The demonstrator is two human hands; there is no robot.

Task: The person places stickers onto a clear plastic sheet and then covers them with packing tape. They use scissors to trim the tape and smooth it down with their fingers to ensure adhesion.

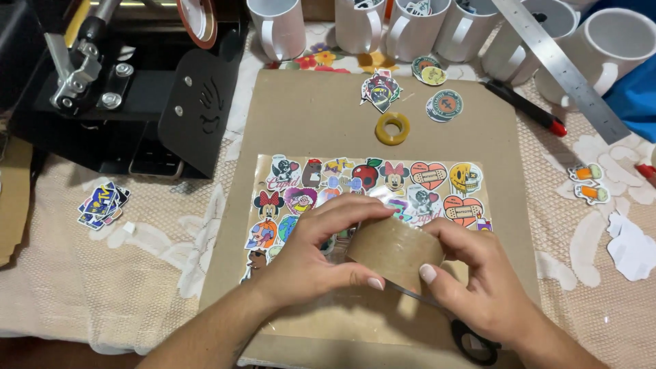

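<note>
Mugs (410, 27) hold stickers, seemingly, while both hands (311, 256) (478, 280) grip tape roll (395, 249).

A: what's that brown thing?
B: a roll of packing tape (396, 249), wide tan band, on its side over the glossy sticker sheet (372, 184), which lies flat on the cardboard and is packed with colourful cartoon stickers.

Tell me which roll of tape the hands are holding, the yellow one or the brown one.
The wide brown tape roll, gripped between the left hand and right hand. The small yellow roll lies untouched farther up the cardboard sheet.
</note>
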